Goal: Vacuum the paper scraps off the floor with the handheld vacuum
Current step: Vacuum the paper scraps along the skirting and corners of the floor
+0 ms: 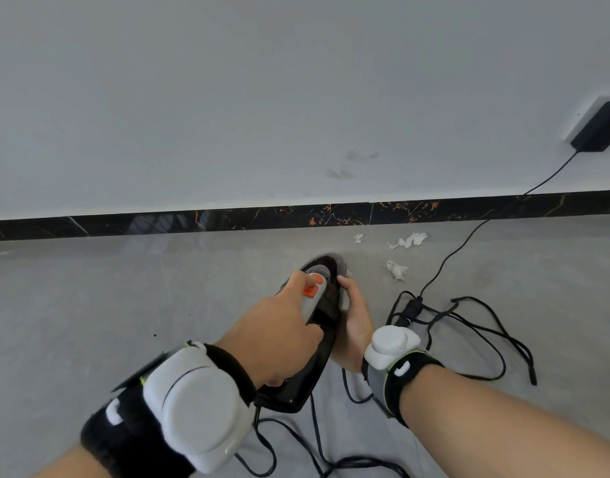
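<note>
Black vacuum (322, 326) angled nose-down to the floor (158, 305); left hand (279, 336) grips its handle, thumb by the orange switch (313, 286); right hand (357, 319) cups the body, likely steadying; paper scraps (407, 240) lie just ahead, near the skirting.

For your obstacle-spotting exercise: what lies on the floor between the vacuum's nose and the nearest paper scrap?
In the head view, only bare grey floor separates the vacuum from the nearest paper scrap; the black cord runs beyond it.
</note>
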The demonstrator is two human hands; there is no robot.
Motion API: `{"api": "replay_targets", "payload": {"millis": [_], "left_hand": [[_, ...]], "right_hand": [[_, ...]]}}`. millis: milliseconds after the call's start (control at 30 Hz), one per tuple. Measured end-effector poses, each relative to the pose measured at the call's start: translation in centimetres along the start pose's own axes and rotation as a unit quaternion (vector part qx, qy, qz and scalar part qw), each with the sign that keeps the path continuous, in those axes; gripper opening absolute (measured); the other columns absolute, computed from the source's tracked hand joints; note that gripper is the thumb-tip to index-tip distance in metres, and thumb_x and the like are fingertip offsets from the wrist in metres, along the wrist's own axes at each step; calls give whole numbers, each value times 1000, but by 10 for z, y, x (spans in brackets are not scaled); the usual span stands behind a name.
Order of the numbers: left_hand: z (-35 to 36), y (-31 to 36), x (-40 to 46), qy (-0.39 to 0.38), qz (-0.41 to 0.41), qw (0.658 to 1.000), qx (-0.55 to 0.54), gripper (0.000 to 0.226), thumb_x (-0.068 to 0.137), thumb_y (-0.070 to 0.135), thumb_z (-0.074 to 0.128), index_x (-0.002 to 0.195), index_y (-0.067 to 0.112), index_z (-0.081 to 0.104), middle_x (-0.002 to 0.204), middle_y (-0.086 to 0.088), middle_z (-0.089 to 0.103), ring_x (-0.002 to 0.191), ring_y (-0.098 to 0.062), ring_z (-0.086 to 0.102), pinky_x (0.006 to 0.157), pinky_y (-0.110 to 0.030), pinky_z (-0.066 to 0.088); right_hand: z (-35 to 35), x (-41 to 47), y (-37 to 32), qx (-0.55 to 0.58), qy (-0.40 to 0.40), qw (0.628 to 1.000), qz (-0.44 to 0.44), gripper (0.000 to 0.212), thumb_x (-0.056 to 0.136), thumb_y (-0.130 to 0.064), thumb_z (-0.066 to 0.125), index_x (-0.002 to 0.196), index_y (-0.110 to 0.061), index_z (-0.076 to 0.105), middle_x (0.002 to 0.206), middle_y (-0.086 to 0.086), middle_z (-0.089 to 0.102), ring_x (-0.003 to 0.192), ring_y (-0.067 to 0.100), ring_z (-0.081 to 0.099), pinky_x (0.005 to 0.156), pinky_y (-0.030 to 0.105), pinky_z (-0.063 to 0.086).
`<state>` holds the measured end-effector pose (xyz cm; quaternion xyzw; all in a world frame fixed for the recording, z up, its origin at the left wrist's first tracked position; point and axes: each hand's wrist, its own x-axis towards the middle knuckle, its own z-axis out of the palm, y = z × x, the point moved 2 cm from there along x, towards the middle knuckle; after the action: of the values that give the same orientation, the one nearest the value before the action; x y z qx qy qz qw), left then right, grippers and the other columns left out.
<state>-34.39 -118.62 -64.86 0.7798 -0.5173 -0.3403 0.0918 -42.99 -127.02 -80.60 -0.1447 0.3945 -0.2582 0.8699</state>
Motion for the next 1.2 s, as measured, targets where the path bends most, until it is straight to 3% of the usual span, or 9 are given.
{"api": "replay_targets", "payload": {"millis": [233, 367, 500, 567, 700, 867, 967, 1067, 1200], "left_hand": [[-1, 4, -28, -22, 12, 998, 55, 56, 94, 19, 50, 140, 39, 25, 78, 2, 53, 52, -10, 51, 37, -16, 39], [0, 10, -29, -37, 4, 998, 43, 53, 94, 18, 48, 137, 38, 26, 77, -1, 55, 46, -12, 52, 36, -19, 44], [1, 16, -18, -35, -5, 999, 18, 54, 94, 16, 47, 138, 41, 26, 77, -5, 57, 45, -17, 53, 41, -26, 51], [2, 18, -9, -33, 1, 999, 18, 55, 94, 16, 47, 138, 40, 25, 79, -6, 58, 48, -19, 54, 41, -26, 51], [4, 28, 14, -28, 12, 999, 16, 50, 94, 15, 47, 135, 37, 27, 78, -9, 60, 50, -22, 57, 43, -29, 54], [4, 40, 46, -18, 27, 999, 7, 51, 94, 15, 46, 137, 34, 28, 76, -11, 60, 43, -21, 54, 38, -25, 49], [5, 49, 62, -18, 31, 999, 22, 53, 94, 14, 46, 139, 33, 26, 79, -13, 60, 47, -22, 56, 40, -27, 49], [7, 55, 77, -6, 42, 998, 37, 53, 93, 15, 48, 139, 30, 27, 73, -8, 54, 47, -19, 51, 43, -27, 45], [8, 59, 90, 19, 51, 998, 36, 51, 93, 17, 50, 139, 27, 30, 71, -3, 51, 56, -21, 51, 52, -29, 42]], "right_hand": [[-16, -14, 9, -47, -26, 997, 58, 73, 75, -66, 63, 121, -10, 74, 117, 16, 74, 99, 34, 73, 88, 43, 57], [-24, -17, 6, -78, -22, 993, 81, 88, 72, -66, 67, 134, -4, 64, 121, 20, 70, 99, 36, 71, 80, 43, 59], [-21, -12, 3, -75, 30, 995, 54, 98, 58, -70, 75, 134, -9, 67, 137, 19, 66, 116, 37, 68, 93, 45, 57], [-18, -6, 0, -49, 44, 997, 30, 91, 60, -71, 74, 130, -13, 71, 130, 16, 71, 120, 34, 68, 99, 43, 55], [-10, -2, -11, 41, 13, 999, -27, 59, 87, -62, 57, 110, -12, 77, 98, 11, 78, 88, 27, 76, 82, 37, 56], [-7, 6, -35, 76, 7, 995, -59, 56, 90, -59, 52, 113, -13, 74, 94, 13, 76, 85, 29, 73, 75, 35, 58], [-6, 8, -47, 85, 18, 995, -44, 61, 89, -60, 54, 126, -14, 71, 105, 14, 74, 95, 32, 71, 80, 37, 58], [-7, 14, -55, 87, 34, 994, -51, 68, 94, -64, 50, 136, -14, 67, 133, 16, 68, 123, 34, 64, 98, 42, 54], [-8, 21, -64, 72, 51, 995, -39, 77, 93, -76, 43, 136, -16, 65, 134, 20, 68, 127, 37, 62, 104, 47, 51]]}}
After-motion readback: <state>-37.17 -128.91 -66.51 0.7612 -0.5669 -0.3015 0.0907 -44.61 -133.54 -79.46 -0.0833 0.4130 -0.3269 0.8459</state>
